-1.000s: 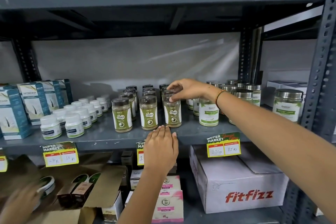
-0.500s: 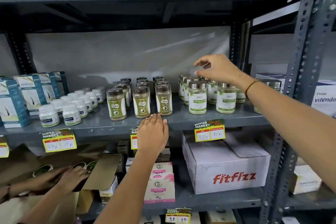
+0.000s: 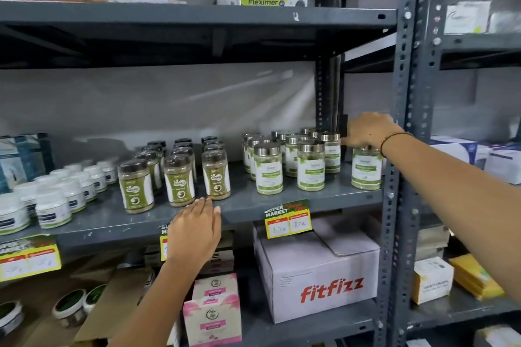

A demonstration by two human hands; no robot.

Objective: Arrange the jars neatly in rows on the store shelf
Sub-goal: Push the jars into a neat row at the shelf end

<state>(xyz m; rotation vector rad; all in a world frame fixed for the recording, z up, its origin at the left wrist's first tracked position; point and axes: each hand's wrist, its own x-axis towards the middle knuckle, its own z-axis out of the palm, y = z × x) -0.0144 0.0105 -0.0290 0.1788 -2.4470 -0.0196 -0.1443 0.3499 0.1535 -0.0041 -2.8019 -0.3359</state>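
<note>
On the grey metal shelf (image 3: 282,203) stand three rows of brown-lidded jars with green labels (image 3: 179,180) at the middle. Right of them is a cluster of steel-lidded jars with white and green labels (image 3: 310,166). One steel-lidded jar (image 3: 366,170) stands apart at the shelf's far right. My right hand (image 3: 369,132) lies over its lid, fingers curled down on it. My left hand (image 3: 194,231) rests flat on the shelf's front edge, fingers together, holding nothing.
Small white tubs (image 3: 56,191) and blue boxes (image 3: 25,158) fill the shelf's left. A perforated steel upright (image 3: 406,121) stands just right of my right hand. Below sit a Fitfizz carton (image 3: 318,276) and pink boxes (image 3: 212,315). Yellow price tags (image 3: 288,222) hang on the edge.
My right hand has moved from the brown-lidded jars rightward across the steel-lidded cluster to the lone jar at the far right. My left hand stayed on the shelf edge. The view shifted right.
</note>
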